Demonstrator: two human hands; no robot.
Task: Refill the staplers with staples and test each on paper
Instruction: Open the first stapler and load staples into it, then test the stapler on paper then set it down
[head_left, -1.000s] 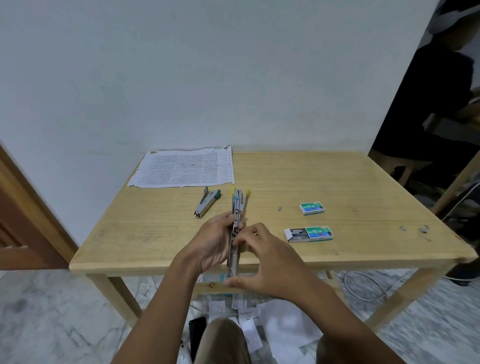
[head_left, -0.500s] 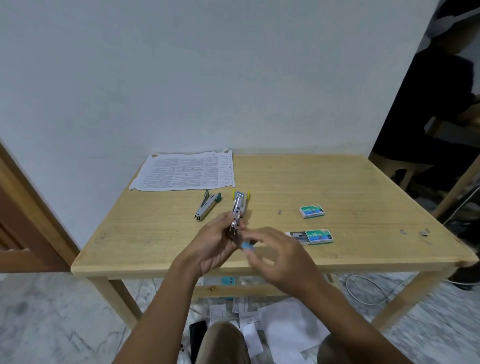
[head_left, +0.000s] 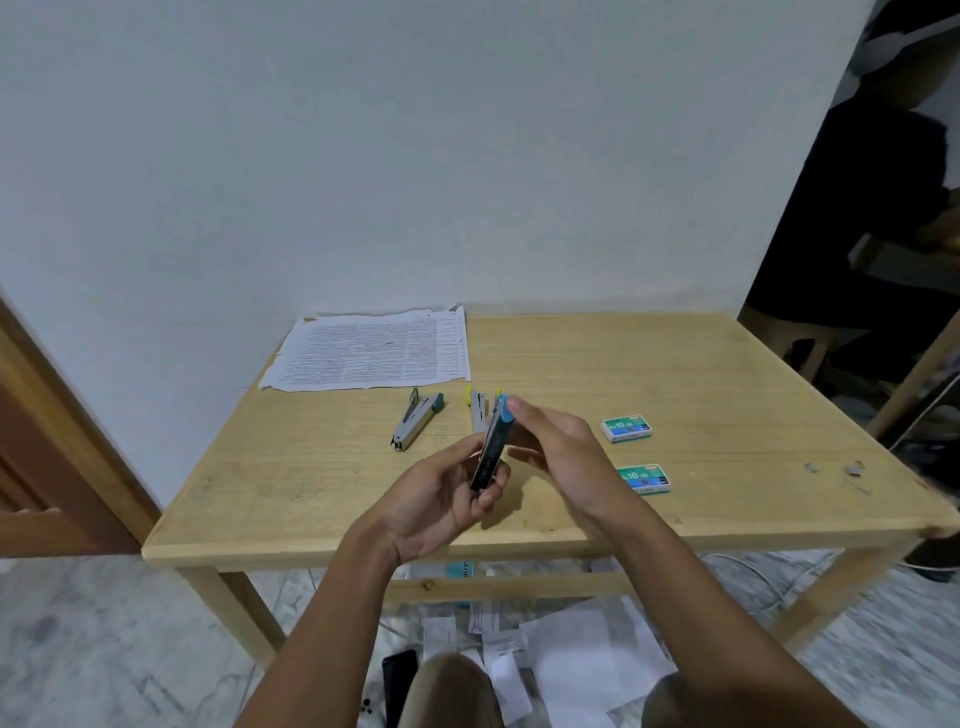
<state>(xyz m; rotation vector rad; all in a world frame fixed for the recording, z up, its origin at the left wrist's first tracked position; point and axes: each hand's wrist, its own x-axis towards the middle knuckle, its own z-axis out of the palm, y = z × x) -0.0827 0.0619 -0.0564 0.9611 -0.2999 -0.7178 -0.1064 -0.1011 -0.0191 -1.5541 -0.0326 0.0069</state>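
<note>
The left hand (head_left: 441, 499) has its grip curled round the lower half of a long black stapler with a blue end (head_left: 492, 447) and holds it up in the air, just above the front part of the light wooden table (head_left: 322, 467). The right hand (head_left: 561, 447) reaches in from the other side, and one fingertip (head_left: 515, 402) touches the blue end. I cannot tell if this grip pinches the black stapler or only pushes on it. The black stapler looks shut, so I think this one is being closed up, but I cannot see any staples inside it. Just behind the black stapler a grey stapler with yellow bits (head_left: 478, 410) lies on the table. To the left of the black stapler lies a grey stapler with a teal end (head_left: 415, 423). To its right sit a small green and blue staple box (head_left: 627, 427) and a second staple box of the same colours (head_left: 647, 479). Far behind and to the left of the black stapler lies a stack of printed white paper (head_left: 374, 348), and no stapler is touching it. So I think the testing on paper is not yet done for the black stapler, and the other two wait on the table.
</note>
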